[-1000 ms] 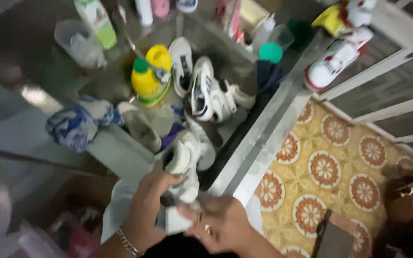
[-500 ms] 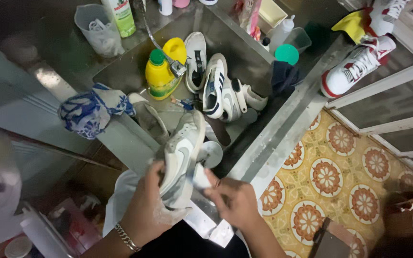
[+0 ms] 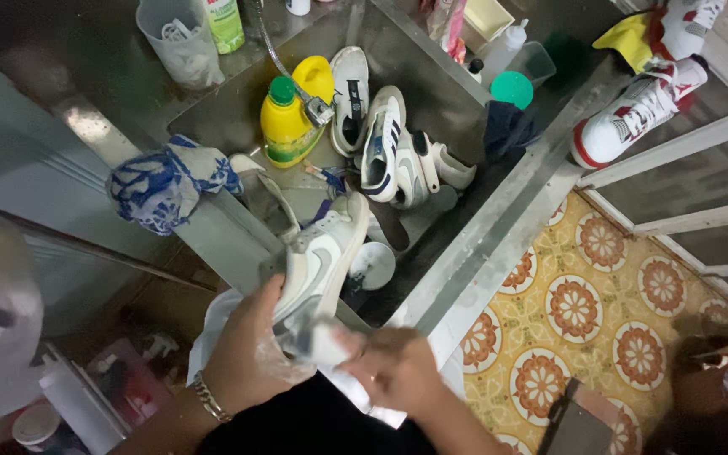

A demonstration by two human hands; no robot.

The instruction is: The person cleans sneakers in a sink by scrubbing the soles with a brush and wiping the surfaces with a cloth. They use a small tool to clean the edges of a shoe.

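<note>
You had dim light, glare on the steel counter (image 3: 86, 126), and soft blur at the left edge

We see a white shoe (image 3: 320, 268) with a grey side mark, a yellow bottle (image 3: 290, 122) with a green cap, a blue-and-white patterned cloth (image 3: 166, 182), a white-and-red sneaker (image 3: 634, 114), and yellow floor tiles (image 3: 600, 286) with orange-and-white round flower motifs.

Bare hands (image 3: 250, 354), silver chain bracelet (image 3: 206, 398) on the left wrist
</note>
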